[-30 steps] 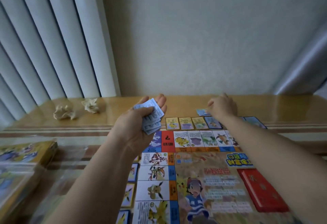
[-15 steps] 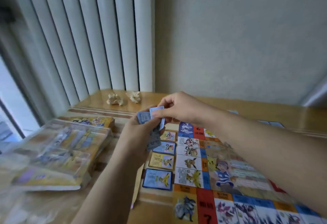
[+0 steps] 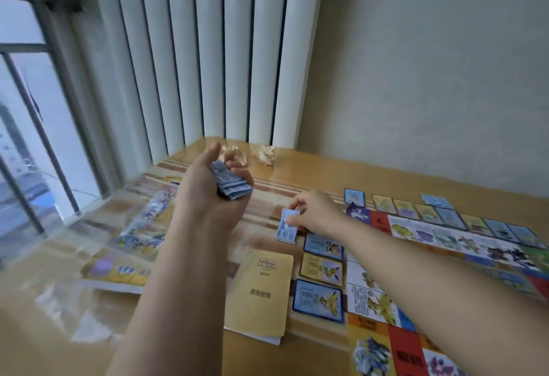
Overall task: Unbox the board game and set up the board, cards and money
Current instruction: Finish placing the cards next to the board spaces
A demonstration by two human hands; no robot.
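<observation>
The left hand (image 3: 214, 194) is cupping a loose, fanned stack of small blue cards (image 3: 233, 185), fingers curled round them, raised above the glossy wooden table (image 3: 267, 358). The right hand (image 3: 316, 215) is pinching one thin rectangular blue card (image 3: 287, 228) by its upper end, low over the table just beside the flat, colourful board (image 3: 407, 355). Whether the card is touching the wood cannot be told. Three picture cards (image 3: 322, 268) are lying in a column along the board's left edge, with a matte tan booklet (image 3: 261, 289) beside them. A blurred yellow box (image 3: 133, 242) is sitting further left. Two crumpled paper balls (image 3: 266, 154) are resting near the white vertical blinds (image 3: 208, 49).
</observation>
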